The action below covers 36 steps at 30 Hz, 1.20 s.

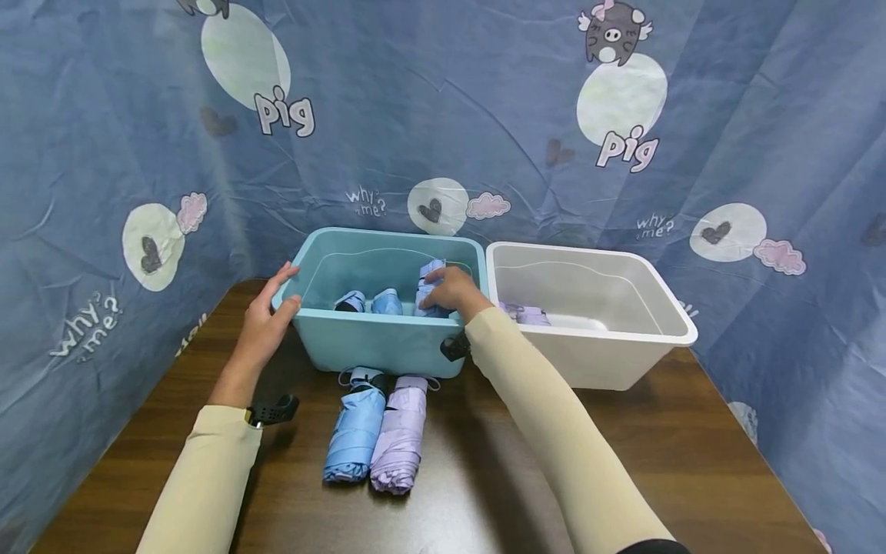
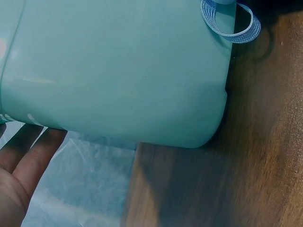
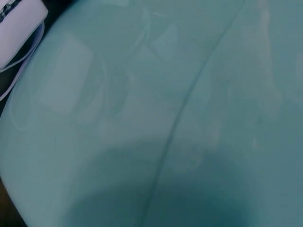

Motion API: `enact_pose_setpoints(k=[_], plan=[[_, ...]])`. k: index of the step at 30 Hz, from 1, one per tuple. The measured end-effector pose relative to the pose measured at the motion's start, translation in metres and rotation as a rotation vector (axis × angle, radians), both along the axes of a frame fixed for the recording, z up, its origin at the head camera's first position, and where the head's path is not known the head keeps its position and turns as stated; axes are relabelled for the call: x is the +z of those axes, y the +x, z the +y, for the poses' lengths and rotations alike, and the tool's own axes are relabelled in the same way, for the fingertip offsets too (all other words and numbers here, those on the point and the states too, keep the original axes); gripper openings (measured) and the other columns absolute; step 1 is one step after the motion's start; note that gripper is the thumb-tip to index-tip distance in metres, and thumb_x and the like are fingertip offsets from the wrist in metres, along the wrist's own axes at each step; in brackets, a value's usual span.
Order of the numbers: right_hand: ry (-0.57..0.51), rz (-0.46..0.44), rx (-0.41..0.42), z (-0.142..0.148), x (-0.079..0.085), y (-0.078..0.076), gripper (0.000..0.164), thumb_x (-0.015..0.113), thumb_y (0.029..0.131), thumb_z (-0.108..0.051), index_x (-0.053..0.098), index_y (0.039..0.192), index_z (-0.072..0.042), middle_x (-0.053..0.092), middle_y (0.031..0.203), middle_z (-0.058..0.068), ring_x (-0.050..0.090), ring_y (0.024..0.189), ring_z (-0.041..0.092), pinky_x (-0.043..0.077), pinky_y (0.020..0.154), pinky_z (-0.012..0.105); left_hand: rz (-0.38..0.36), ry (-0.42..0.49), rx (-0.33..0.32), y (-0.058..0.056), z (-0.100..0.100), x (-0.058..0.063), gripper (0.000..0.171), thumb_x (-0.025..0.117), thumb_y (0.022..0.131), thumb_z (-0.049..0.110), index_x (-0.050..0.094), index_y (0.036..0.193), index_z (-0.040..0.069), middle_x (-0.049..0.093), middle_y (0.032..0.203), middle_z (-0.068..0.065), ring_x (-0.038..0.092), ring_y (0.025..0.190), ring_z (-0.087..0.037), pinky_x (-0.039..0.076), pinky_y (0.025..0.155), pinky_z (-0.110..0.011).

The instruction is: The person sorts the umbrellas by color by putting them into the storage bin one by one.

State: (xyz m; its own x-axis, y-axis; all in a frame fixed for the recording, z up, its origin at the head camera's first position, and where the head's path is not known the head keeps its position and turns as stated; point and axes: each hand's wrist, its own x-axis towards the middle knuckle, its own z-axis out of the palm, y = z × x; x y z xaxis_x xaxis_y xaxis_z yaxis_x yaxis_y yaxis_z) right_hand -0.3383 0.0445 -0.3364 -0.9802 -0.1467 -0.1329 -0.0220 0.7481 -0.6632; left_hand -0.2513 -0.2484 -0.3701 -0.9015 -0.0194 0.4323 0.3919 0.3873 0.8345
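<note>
In the head view my right hand (image 1: 457, 292) reaches over the front rim of a teal bin (image 1: 374, 338) and grips a blue folded umbrella (image 1: 431, 271) standing at its right end. Two more blue folded umbrellas, one on the left (image 1: 351, 301) and one in the middle (image 1: 386, 302), lie inside that bin. My left hand (image 1: 266, 323) touches the bin's left front corner, its thumb near the front rim. Straight fingers (image 2: 40, 153) lie along the bin's side in the left wrist view. The right wrist view shows only the bin's outer wall (image 3: 142, 118), with my right hand out of sight.
A white bin (image 1: 602, 362) stands right beside the teal one, with light purple folded umbrellas (image 1: 529, 315) at its left end. On the wooden table (image 1: 554, 492), in front, a blue umbrella (image 1: 354, 435) and a purple umbrella (image 1: 400, 438) lie side by side. A patterned cloth (image 1: 443, 115) hangs behind.
</note>
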Motion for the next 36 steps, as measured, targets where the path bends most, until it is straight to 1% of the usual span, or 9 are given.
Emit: enact_pose_setpoints(k=[4,9,13,18,22,26,29,32,36], plan=[[0.012,-0.032,-0.006,-0.001,-0.001,0.001,0.051,0.077,0.081,-0.016,0.062,0.129,-0.012,0.052,0.134,0.016,0.050,0.110,0.028,0.044,0.098,0.042,-0.002,-0.001,0.002,0.002,0.000,0.000,0.052,0.050,0.096,0.014,0.039,0.145,0.000,0.025,0.157,-0.016,0.020,0.143,-0.039,0.020,0.109,-0.062],[0.035,-0.025,0.000,-0.003,-0.002,0.001,0.051,0.078,0.080,-0.016,0.063,0.129,-0.012,0.053,0.134,0.016,0.050,0.111,0.028,0.043,0.098,0.040,0.004,-0.004,0.007,0.001,0.000,0.000,0.052,0.050,0.096,0.014,0.039,0.144,-0.001,0.025,0.156,-0.017,0.020,0.142,-0.040,0.020,0.109,-0.062],[0.029,-0.020,0.009,-0.002,-0.002,0.002,0.051,0.076,0.081,-0.013,0.062,0.131,-0.012,0.054,0.133,0.016,0.052,0.110,0.028,0.044,0.098,0.040,0.009,-0.009,0.016,-0.011,-0.006,-0.012,0.051,0.051,0.096,0.014,0.041,0.145,0.003,0.026,0.157,-0.014,0.021,0.143,-0.037,0.020,0.109,-0.062],[-0.116,-0.069,0.013,-0.002,-0.003,0.004,0.052,0.070,0.085,-0.004,0.057,0.135,-0.010,0.053,0.134,0.017,0.063,0.106,0.031,0.051,0.090,0.040,0.004,-0.030,0.028,-0.023,-0.013,-0.026,0.051,0.051,0.096,0.017,0.041,0.147,0.011,0.027,0.157,-0.005,0.022,0.143,-0.032,0.022,0.109,-0.059],[-0.190,-0.107,0.016,0.000,-0.003,0.006,0.049,0.067,0.088,-0.004,0.055,0.135,-0.009,0.051,0.136,0.018,0.062,0.110,0.036,0.053,0.086,0.041,0.007,-0.025,0.012,-0.017,-0.009,-0.019,0.051,0.051,0.096,0.016,0.041,0.146,0.007,0.027,0.157,-0.009,0.021,0.143,-0.034,0.022,0.109,-0.061],[-0.194,-0.091,0.023,0.000,0.000,0.006,0.046,0.066,0.089,-0.007,0.056,0.134,-0.007,0.051,0.135,0.018,0.059,0.113,0.034,0.053,0.086,0.042,0.022,-0.007,0.000,-0.004,-0.001,-0.002,0.051,0.050,0.095,0.013,0.041,0.143,0.000,0.027,0.156,-0.017,0.020,0.143,-0.038,0.020,0.109,-0.061],[-0.194,-0.072,0.035,0.000,0.003,0.005,0.044,0.066,0.090,-0.009,0.056,0.133,-0.006,0.052,0.135,0.017,0.057,0.114,0.033,0.054,0.085,0.042,0.013,-0.009,0.006,0.001,0.003,0.005,0.051,0.049,0.095,0.013,0.040,0.144,0.000,0.026,0.156,-0.017,0.019,0.143,-0.037,0.019,0.110,-0.061],[-0.201,-0.063,0.045,0.000,0.005,0.003,0.043,0.066,0.090,-0.010,0.057,0.132,-0.007,0.052,0.135,0.016,0.057,0.114,0.033,0.054,0.085,0.042,0.003,0.002,0.006,-0.001,0.001,0.002,0.052,0.049,0.095,0.014,0.040,0.145,0.001,0.025,0.156,-0.016,0.019,0.143,-0.037,0.018,0.110,-0.062],[-0.236,-0.048,0.048,-0.001,0.005,0.002,0.041,0.066,0.091,-0.013,0.058,0.131,-0.008,0.051,0.136,0.016,0.059,0.112,0.032,0.053,0.086,0.042,0.001,0.004,0.020,-0.013,-0.007,-0.014,0.052,0.050,0.096,0.016,0.040,0.146,0.006,0.026,0.157,-0.009,0.021,0.144,-0.034,0.020,0.110,-0.061]])
